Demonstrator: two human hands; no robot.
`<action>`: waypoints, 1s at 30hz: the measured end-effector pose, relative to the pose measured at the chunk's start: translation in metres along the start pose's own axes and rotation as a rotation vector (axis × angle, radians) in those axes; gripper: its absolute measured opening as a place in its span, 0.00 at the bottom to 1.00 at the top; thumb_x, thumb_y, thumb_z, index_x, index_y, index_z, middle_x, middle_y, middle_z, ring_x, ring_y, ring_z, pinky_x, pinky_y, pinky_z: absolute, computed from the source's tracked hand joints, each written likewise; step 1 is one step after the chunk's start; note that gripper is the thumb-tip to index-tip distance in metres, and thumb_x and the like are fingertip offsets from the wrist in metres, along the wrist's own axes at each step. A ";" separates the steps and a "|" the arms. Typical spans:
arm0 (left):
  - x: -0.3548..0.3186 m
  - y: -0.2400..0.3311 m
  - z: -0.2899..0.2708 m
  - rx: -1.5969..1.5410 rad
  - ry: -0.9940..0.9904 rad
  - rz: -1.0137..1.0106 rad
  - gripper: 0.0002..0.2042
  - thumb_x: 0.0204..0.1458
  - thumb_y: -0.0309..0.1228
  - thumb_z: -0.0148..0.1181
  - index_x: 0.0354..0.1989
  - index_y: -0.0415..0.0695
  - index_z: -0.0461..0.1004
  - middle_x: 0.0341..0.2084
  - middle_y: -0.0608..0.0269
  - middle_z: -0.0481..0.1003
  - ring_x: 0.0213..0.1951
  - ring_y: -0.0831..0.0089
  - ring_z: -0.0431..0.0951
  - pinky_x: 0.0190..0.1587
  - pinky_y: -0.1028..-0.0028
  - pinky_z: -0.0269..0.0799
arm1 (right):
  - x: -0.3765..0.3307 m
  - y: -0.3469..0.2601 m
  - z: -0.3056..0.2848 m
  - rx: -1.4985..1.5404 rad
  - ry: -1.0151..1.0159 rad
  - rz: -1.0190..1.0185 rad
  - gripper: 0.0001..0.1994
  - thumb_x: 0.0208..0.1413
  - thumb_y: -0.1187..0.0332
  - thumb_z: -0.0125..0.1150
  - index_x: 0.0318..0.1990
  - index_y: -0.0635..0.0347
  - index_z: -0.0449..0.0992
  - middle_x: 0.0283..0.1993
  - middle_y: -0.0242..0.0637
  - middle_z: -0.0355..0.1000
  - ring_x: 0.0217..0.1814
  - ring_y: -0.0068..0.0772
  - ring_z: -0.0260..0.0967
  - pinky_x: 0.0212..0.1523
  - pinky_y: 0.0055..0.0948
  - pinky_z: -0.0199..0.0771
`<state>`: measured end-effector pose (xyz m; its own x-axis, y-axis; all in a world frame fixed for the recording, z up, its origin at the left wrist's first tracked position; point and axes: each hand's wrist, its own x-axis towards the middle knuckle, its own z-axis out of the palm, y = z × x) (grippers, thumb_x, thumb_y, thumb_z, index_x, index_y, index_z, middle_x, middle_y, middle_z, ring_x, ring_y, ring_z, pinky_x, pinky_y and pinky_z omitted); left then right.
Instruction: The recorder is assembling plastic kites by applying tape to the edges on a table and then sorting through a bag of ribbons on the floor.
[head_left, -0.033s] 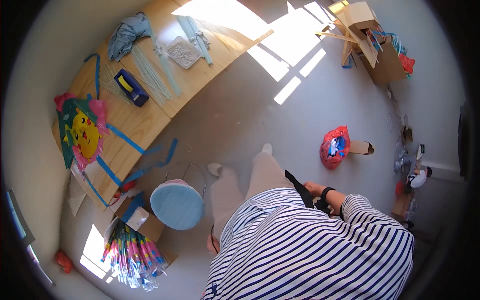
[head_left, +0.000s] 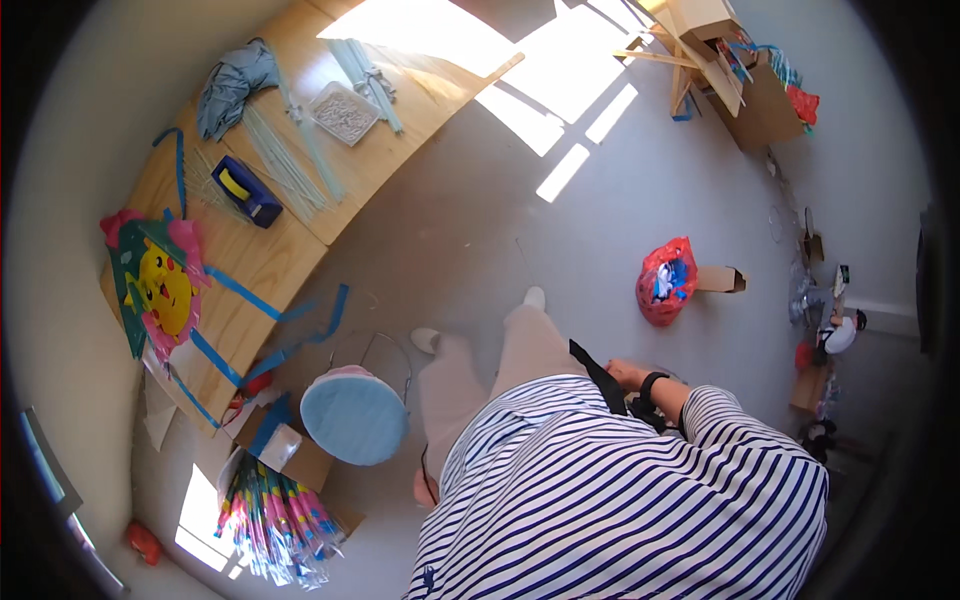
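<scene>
My right hand [head_left: 626, 375] is at my right hip, its fingers curled in beside a black strap [head_left: 597, 378]. A black band [head_left: 652, 386] circles that wrist. Whatever the fingers may hold is too small or hidden to make out. Only a sliver of my left hand [head_left: 425, 488] shows at my left side; its fingers are hidden by my body, and a thin black cord [head_left: 428, 465] runs by it. Closest to that hand stands a round stool [head_left: 354, 418] with a light blue seat.
A wooden table [head_left: 285, 243] bears a colourful kite-like sheet [head_left: 160, 285], a tape dispenser [head_left: 246, 190], thin rods [head_left: 285, 160] and a tray of small white parts [head_left: 345, 112]. Colourful wrapped bundles [head_left: 280, 520] fill a box. A red bag [head_left: 668, 280] stands ahead; another person [head_left: 838, 335] is far right.
The view has turned slightly, so the table and the floor things sit a little differently in the picture. My hands keep their places at my sides.
</scene>
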<state>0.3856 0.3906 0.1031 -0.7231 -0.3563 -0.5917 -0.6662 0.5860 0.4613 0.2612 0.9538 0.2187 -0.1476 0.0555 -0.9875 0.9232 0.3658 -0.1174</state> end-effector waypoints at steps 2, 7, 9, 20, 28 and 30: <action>0.007 0.045 -0.007 0.271 -0.213 -0.104 0.10 0.54 0.26 0.57 0.42 0.40 0.80 0.35 0.46 0.80 0.38 0.53 0.80 0.42 0.60 0.74 | 0.025 0.092 -0.013 -0.136 0.007 -0.405 0.12 0.54 0.69 0.53 0.40 0.62 0.80 0.29 0.34 0.76 0.25 0.32 0.72 0.25 0.36 0.74; 0.037 0.142 -0.028 0.297 0.109 0.085 0.09 0.51 0.21 0.57 0.41 0.35 0.78 0.32 0.49 0.79 0.31 0.61 0.79 0.33 0.64 0.75 | 0.006 0.149 0.006 0.434 0.016 0.145 0.12 0.56 0.73 0.49 0.41 0.62 0.80 0.29 0.40 0.78 0.24 0.39 0.75 0.27 0.39 0.78; 0.055 0.175 -0.022 0.058 0.167 -0.129 0.09 0.51 0.19 0.56 0.41 0.34 0.77 0.31 0.53 0.78 0.29 0.67 0.77 0.30 0.69 0.74 | 0.015 0.186 0.002 0.435 0.043 0.155 0.13 0.58 0.74 0.49 0.46 0.60 0.79 0.29 0.42 0.78 0.24 0.41 0.78 0.25 0.41 0.80; 0.073 0.449 0.173 0.008 -0.412 0.391 0.06 0.56 0.23 0.58 0.39 0.35 0.77 0.30 0.65 0.75 0.30 0.78 0.75 0.34 0.76 0.74 | 0.058 0.331 -0.077 0.852 0.251 0.161 0.13 0.60 0.68 0.54 0.49 0.60 0.78 0.32 0.41 0.78 0.29 0.36 0.80 0.29 0.36 0.81; 0.022 0.589 0.327 0.212 -0.807 0.613 0.08 0.55 0.25 0.59 0.40 0.35 0.78 0.28 0.64 0.77 0.30 0.77 0.76 0.36 0.78 0.73 | 0.075 0.337 -0.185 0.954 0.513 0.093 0.15 0.57 0.69 0.57 0.50 0.63 0.78 0.34 0.40 0.78 0.30 0.33 0.78 0.32 0.32 0.79; 0.011 0.616 0.365 0.293 -0.866 0.632 0.09 0.55 0.25 0.60 0.41 0.34 0.78 0.28 0.63 0.77 0.31 0.77 0.76 0.37 0.77 0.73 | 0.078 0.341 -0.207 0.927 0.540 0.070 0.15 0.57 0.69 0.57 0.50 0.64 0.78 0.35 0.42 0.78 0.30 0.33 0.78 0.35 0.32 0.78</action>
<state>0.0336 1.0128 0.1395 -0.4692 0.6291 -0.6197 -0.0711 0.6726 0.7366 0.4911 1.2749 0.1237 -0.0119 0.5356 -0.8444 0.8114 -0.4884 -0.3212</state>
